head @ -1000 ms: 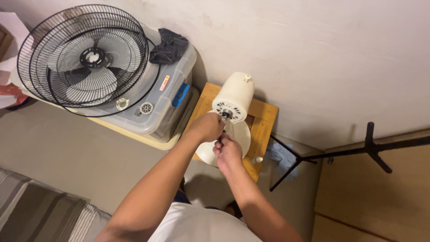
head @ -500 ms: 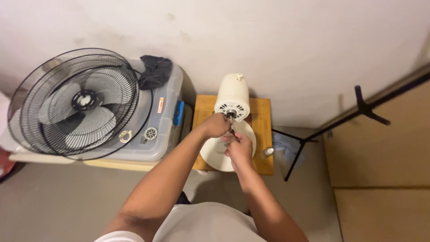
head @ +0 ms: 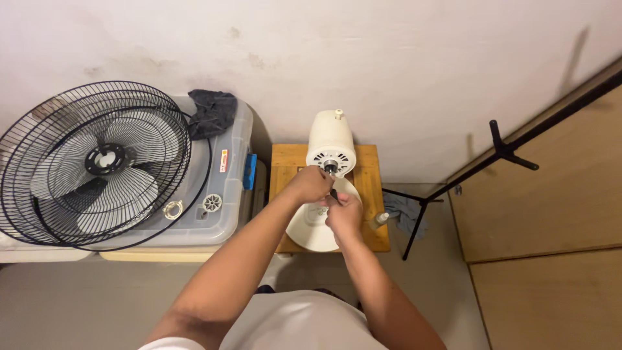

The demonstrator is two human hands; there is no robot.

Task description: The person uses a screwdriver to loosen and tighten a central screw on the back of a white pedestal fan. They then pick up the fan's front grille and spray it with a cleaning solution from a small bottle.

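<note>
Both hands were right at the front of the cream fan motor housing [head: 331,141], which sat on its round base [head: 315,228] on a small wooden table [head: 372,170] pushed up against the white wall. The left hand [head: 310,184] was curled shut just below the motor shaft [head: 331,166], fingers closed on something there — too small to tell exactly what. The right hand [head: 344,212] was just beside it, a bit lower, clenched around a thin dark tool [head: 334,193] whose tip pointed up toward the shaft; it looked like a screwdriver, but I couldn't say for sure. The two hands were nearly touching and they covered most of the fan's neck.

Off to the left, well apart from the hands, the black wire fan guards [head: 91,162] with the pale blades [head: 113,185] inside lay on top of a clear plastic storage bin [head: 230,194] — a dark rag [head: 210,111] was bunched at the bin's back corner. Two small round parts [head: 192,207] sat on the lid near the guard's edge. On the table's right edge stood a little white bottle [head: 380,220]. To the right of the table stood a black stand [head: 453,188], a grey cloth [head: 403,210] on the floor between its legs.
</note>
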